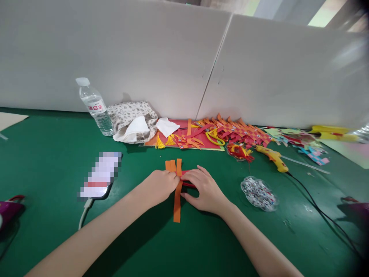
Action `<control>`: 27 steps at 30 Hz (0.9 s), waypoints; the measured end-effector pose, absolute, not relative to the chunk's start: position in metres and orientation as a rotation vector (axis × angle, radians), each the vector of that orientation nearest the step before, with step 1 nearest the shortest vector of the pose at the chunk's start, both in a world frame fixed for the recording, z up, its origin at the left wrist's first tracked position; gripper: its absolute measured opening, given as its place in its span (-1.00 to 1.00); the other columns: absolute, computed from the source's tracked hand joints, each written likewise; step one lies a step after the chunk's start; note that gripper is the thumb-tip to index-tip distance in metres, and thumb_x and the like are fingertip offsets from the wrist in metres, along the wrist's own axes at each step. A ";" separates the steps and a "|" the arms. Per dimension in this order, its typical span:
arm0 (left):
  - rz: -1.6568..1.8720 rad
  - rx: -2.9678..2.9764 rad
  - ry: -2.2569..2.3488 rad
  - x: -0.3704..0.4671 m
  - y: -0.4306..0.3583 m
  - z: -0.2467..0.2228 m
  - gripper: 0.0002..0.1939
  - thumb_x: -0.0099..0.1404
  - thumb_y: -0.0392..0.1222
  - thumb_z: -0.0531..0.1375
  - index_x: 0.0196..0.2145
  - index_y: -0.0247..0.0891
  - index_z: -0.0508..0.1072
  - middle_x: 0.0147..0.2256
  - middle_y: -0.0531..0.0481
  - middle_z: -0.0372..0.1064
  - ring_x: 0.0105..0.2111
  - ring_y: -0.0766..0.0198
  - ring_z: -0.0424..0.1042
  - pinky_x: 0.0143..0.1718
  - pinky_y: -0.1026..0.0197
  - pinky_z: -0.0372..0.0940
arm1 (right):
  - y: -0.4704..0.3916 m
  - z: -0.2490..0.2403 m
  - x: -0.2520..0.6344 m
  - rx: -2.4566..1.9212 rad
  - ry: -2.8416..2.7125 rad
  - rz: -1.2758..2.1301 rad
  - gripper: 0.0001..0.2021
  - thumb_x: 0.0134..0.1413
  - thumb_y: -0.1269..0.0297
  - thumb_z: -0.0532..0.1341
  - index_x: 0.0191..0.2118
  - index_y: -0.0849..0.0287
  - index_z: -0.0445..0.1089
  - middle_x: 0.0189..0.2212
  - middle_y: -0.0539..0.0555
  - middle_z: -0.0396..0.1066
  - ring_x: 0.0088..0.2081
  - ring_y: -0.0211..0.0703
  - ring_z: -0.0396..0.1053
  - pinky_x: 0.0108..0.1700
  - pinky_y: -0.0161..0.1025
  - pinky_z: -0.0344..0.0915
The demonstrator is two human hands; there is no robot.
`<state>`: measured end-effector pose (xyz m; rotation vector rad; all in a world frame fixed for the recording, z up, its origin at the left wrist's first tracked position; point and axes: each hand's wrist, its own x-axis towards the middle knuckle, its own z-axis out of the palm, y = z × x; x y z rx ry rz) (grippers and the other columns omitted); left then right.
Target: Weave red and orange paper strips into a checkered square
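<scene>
Both hands meet over a small bundle of woven paper strips on the green table. My left hand (161, 186) is closed, its fingertips pinching the orange paper strips (177, 209) where they cross. One long orange strip hangs down toward me, and short orange ends stick out above the fingers. From the right, my right hand (204, 190) is bent around the red paper strips (188, 185), with thumb and index finger against the crossing. Fingers hide most of the weave.
Behind lie finished red-and-orange woven paper fish (239, 130) and red paper sheets (207, 143). A yellow glue gun (272, 157) with a black cord and a clear dish of googly eyes (259, 193) are at right. Left are a phone (102, 175), water bottle (96, 109) and tissue pack (131, 111).
</scene>
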<state>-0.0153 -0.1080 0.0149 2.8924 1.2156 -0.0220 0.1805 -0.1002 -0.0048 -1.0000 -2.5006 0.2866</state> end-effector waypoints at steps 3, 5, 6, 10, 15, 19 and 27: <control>0.046 2.823 1.224 -0.020 -0.104 0.017 -0.76 0.25 -0.41 -0.04 -0.22 -0.30 0.37 -0.30 -0.11 0.43 -0.30 0.17 0.44 -0.39 0.22 0.29 | -0.098 -0.009 0.179 -1.024 -2.479 0.268 -0.73 0.00 0.29 0.18 -0.11 0.10 0.31 -0.16 0.08 0.44 -0.07 -0.11 0.35 0.16 0.06 0.02; 0.094 2.775 1.232 -0.022 -0.103 0.020 -0.79 0.27 -0.35 -0.05 -0.27 -0.28 0.37 -0.32 -0.09 0.43 -0.31 0.17 0.44 -0.39 0.21 0.28 | -0.096 -0.013 0.178 -1.030 -2.476 0.245 -0.79 0.08 0.37 0.11 -0.14 0.09 0.34 -0.19 0.06 0.46 -0.11 -0.14 0.37 0.14 0.05 0.05; 0.117 2.754 1.240 -0.023 -0.103 0.022 -0.80 0.28 -0.31 -0.04 -0.30 -0.27 0.37 -0.33 -0.08 0.43 -0.32 0.17 0.43 -0.38 0.20 0.28 | -0.094 -0.015 0.178 -1.026 -2.476 0.235 -0.80 0.11 0.40 0.07 -0.16 0.09 0.35 -0.21 0.05 0.46 -0.12 -0.15 0.38 0.14 0.05 0.06; 0.175 2.698 1.234 -0.023 -0.103 0.029 -0.90 0.14 -0.25 0.07 -0.36 -0.25 0.35 -0.35 -0.05 0.43 -0.33 0.15 0.40 -0.32 0.16 0.26 | -0.092 -0.018 0.177 -1.003 -2.400 0.276 -0.78 0.16 0.44 0.02 -0.19 0.10 0.37 -0.27 0.03 0.48 -0.20 -0.18 0.40 0.11 0.04 0.10; 0.376 2.376 1.311 -0.019 -0.105 0.038 -0.88 0.16 -0.24 0.05 -0.35 -0.17 0.36 -0.39 0.04 0.41 -0.40 0.24 0.37 -0.44 0.26 0.17 | -0.097 -0.009 0.179 -1.069 -2.114 0.634 -0.84 0.11 0.36 0.07 -0.26 0.10 0.40 -0.34 0.05 0.47 -0.29 -0.15 0.41 -0.13 -0.11 0.33; 0.542 1.893 1.189 -0.018 -0.105 0.046 -0.85 0.18 -0.11 0.08 -0.38 -0.22 0.36 -0.47 0.08 0.35 -0.48 0.32 0.31 -0.51 0.32 0.15 | -0.102 0.002 0.182 -1.111 -1.732 1.169 -0.81 0.02 0.16 0.19 -0.29 0.16 0.39 -0.38 0.06 0.46 -0.39 -0.18 0.43 -0.39 -0.30 0.36; 0.467 1.819 1.220 -0.023 -0.096 0.023 -0.78 0.15 -0.06 0.12 -0.28 -0.22 0.36 -0.29 0.00 0.40 -0.31 0.20 0.37 -0.34 0.21 0.25 | -0.089 -0.004 0.186 -1.237 -1.647 1.491 -0.80 -0.01 0.14 0.22 -0.33 0.17 0.40 -0.43 0.00 0.45 -0.42 -0.22 0.40 -0.39 -0.32 0.31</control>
